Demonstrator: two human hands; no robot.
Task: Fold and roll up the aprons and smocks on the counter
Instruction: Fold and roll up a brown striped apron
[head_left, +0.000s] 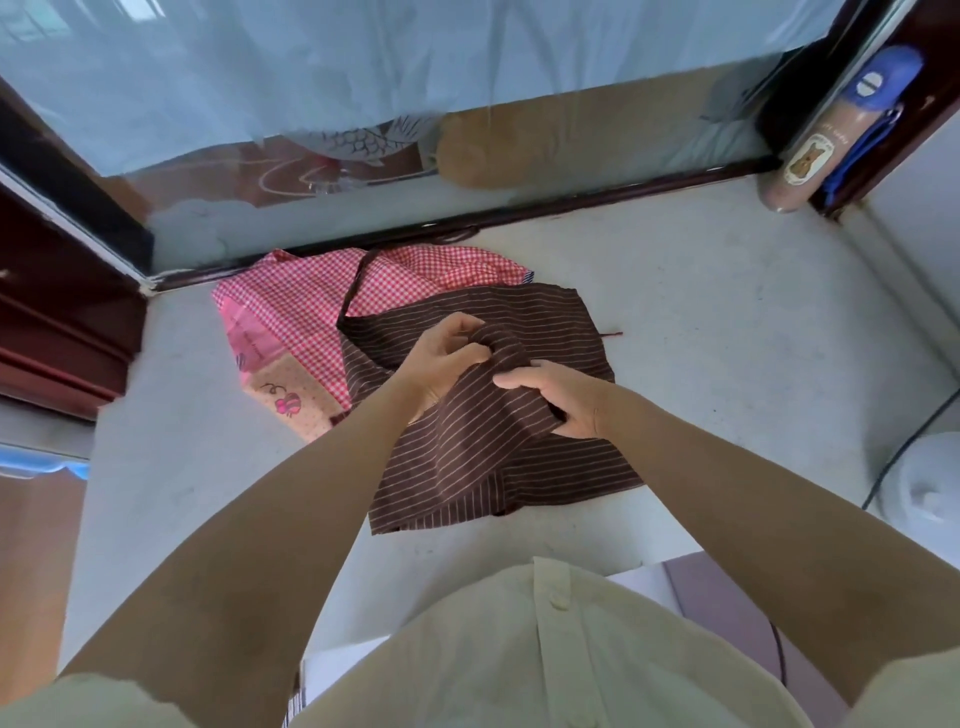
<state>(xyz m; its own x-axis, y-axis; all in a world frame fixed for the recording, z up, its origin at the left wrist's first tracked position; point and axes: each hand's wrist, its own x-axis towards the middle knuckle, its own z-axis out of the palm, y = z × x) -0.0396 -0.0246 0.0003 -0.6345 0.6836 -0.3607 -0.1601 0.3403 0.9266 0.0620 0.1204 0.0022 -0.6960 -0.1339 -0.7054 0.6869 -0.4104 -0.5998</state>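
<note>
While the left hand (447, 358) curls its fingers (460, 325) round a raised bunch of the brown striped apron (483, 457), the right hand (558, 397) grips the same cloth just beside them. Beneath the fingers, the rest of the apron lies spread on the worktop (727, 322). Beyond and left of the fingers, a pink checked smock (296, 317) lies partly under the apron.
</note>
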